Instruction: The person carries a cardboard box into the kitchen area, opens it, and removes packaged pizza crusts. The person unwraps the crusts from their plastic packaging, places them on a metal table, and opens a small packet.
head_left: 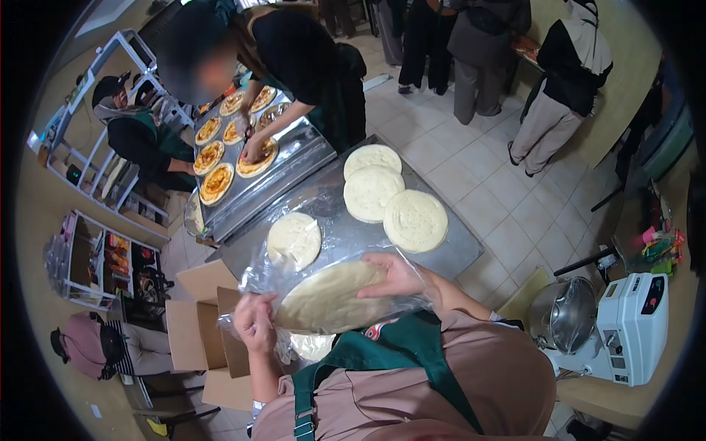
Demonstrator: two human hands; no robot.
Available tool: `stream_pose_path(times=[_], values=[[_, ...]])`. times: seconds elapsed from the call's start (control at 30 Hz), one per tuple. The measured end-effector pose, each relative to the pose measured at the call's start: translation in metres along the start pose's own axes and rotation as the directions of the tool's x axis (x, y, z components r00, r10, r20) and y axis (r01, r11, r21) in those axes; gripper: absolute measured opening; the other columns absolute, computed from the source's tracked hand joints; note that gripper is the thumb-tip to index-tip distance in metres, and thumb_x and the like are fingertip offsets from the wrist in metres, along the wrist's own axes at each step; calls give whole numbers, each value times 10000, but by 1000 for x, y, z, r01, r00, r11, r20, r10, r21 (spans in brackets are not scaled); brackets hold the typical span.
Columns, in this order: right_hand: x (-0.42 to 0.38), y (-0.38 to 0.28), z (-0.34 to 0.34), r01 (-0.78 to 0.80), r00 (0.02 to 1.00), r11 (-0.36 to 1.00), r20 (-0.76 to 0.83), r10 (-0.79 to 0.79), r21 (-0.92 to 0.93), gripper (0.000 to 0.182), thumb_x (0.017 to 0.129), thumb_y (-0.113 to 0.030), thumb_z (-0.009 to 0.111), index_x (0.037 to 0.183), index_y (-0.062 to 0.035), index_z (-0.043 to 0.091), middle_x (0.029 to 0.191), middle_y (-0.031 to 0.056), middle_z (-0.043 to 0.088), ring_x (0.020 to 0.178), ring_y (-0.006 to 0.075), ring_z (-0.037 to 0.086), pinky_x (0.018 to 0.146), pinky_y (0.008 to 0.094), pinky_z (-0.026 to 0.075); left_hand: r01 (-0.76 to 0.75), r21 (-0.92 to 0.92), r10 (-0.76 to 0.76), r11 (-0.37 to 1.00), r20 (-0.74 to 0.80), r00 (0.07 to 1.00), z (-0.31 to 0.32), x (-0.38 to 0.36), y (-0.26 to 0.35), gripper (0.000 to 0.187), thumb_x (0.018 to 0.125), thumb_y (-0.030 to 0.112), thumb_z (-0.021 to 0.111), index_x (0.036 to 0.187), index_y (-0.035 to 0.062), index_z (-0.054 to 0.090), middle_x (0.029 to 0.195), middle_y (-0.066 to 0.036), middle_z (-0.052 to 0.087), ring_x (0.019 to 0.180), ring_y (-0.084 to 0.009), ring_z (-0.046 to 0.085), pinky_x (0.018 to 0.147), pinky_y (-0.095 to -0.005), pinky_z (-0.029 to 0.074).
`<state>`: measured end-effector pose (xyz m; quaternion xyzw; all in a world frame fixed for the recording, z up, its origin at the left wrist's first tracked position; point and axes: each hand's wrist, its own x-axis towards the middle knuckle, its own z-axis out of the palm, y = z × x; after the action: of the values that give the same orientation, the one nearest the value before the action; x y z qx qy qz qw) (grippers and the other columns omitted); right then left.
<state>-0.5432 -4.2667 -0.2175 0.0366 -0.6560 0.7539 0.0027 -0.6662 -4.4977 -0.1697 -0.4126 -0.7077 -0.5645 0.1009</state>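
Observation:
A flat dough round [331,298] sits partly inside a clear plastic bag [261,273], held up in front of the green apron. My left hand [256,322] is closed on the bag's edge at the left. On the right, my right hand [390,275] lies against the dough round with its thumb over the near face and holds it. Beyond them on the metal table [338,242] lies a single dough round [294,239], with plastic over part of it. Farther right, three more rounds overlap: one far [373,157], one middle [373,193] and one near [415,220].
A co-worker leans over topped pizzas [217,184] on the adjoining metal table [272,187]; another stands behind it. An open cardboard box [195,334] is at the left below the table. A mixer [629,331] with a metal bowl [562,316] stands right. Several people stand beyond.

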Motion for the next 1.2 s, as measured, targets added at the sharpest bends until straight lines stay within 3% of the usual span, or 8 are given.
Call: stream_pose_path(times=[0.2,0.43,0.6,0.7,0.77,0.83,0.9,1.2], values=[[-11,70,-8,175,968,713,-250,1,679,629,667,-38,637,1207,-41,314,1142,72,439,1080,184,412,897,319,348,69,-199,-143,978,-384,912,-28,-3,7,217,831,155,451,773,-32,543,679,-42,475,580,-88,419,535,-195,315],[-32,132,-26,178,898,637,-388,207,751,633,684,-37,619,1216,-64,276,1174,85,404,1095,204,389,908,343,334,186,143,-88,972,-512,854,-90,-11,28,218,835,162,467,794,-39,540,742,-38,497,682,-83,431,616,-182,324],[-54,192,-69,-464,596,860,-643,482,214,621,666,-66,623,1201,-71,310,1134,108,427,1023,219,446,847,345,377,132,415,71,900,-440,895,-123,-28,58,121,766,92,527,754,-28,528,693,-60,472,622,-105,405,546,-199,295],[-29,189,-74,-568,697,490,-703,-140,-661,566,666,-88,608,1173,-68,358,1110,150,435,948,254,493,787,343,412,-15,584,64,812,-63,996,-133,-37,76,215,639,172,614,638,-16,511,737,-83,448,617,-148,408,521,-238,330],[8,192,-67,-413,800,766,-598,46,-492,518,676,-103,592,1151,-58,390,1113,185,426,965,284,482,796,341,407,99,351,-129,931,65,989,-126,-49,83,173,602,164,611,623,13,528,750,-120,520,544,-163,433,458,-254,329],[53,192,-54,-456,803,831,-550,229,-320,526,690,-108,589,1172,-58,383,1144,164,422,1037,271,436,851,327,369,-250,-78,259,965,440,860,-98,-21,76,113,611,121,620,592,64,524,827,-126,586,463,-155,465,417,-224,291],[96,214,-46,-400,748,909,-530,399,118,549,711,-140,591,1203,-67,359,1181,128,410,1102,252,378,899,343,320,216,-269,65,939,753,654,-90,-14,84,122,638,116,610,574,64,521,795,-125,612,452,-185,499,409,-238,313],[241,264,-30,-439,528,571,-315,789,693,329,774,-297,559,1005,-86,457,976,21,489,925,162,433,835,402,325,501,-699,-405,510,320,857,-73,-87,72,220,718,207,518,614,13,517,582,-151,556,432,-188,444,440,-253,326]])
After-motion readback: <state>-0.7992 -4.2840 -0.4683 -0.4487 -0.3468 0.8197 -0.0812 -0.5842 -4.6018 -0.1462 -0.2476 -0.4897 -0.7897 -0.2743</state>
